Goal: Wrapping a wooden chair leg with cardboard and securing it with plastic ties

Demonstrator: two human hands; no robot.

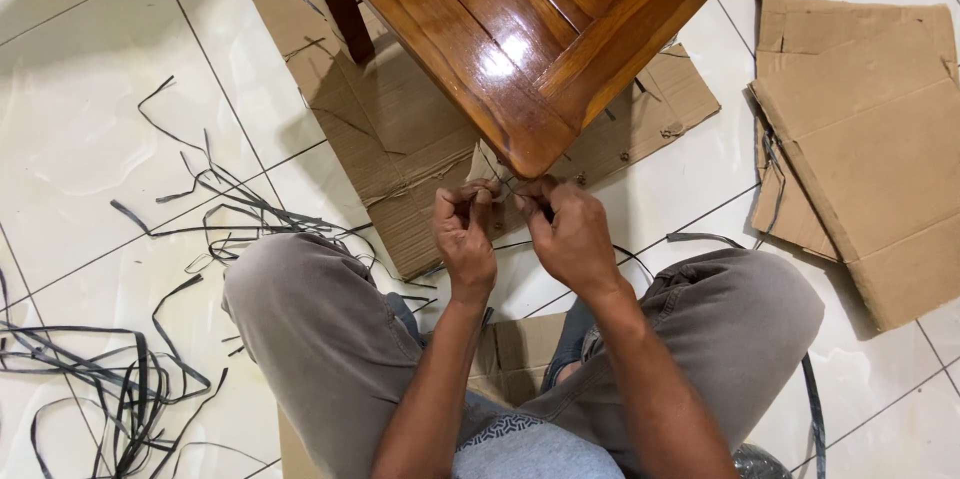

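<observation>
A thin dark strip [507,182] is pinched between the 2 closed hands, left hand [466,239] and right hand [570,236], held close together just below the wooden table corner [533,144], apparently for tension.

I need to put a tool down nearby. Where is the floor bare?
Bare tile lies between the flat cardboard under the wooden furniture and the folded cardboard at right. The far upper left is bare too. Black strips crowd the left.

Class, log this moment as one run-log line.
left hand: pinching dark strip | right hand: pinching same strip | beside wooden table corner
</observation>
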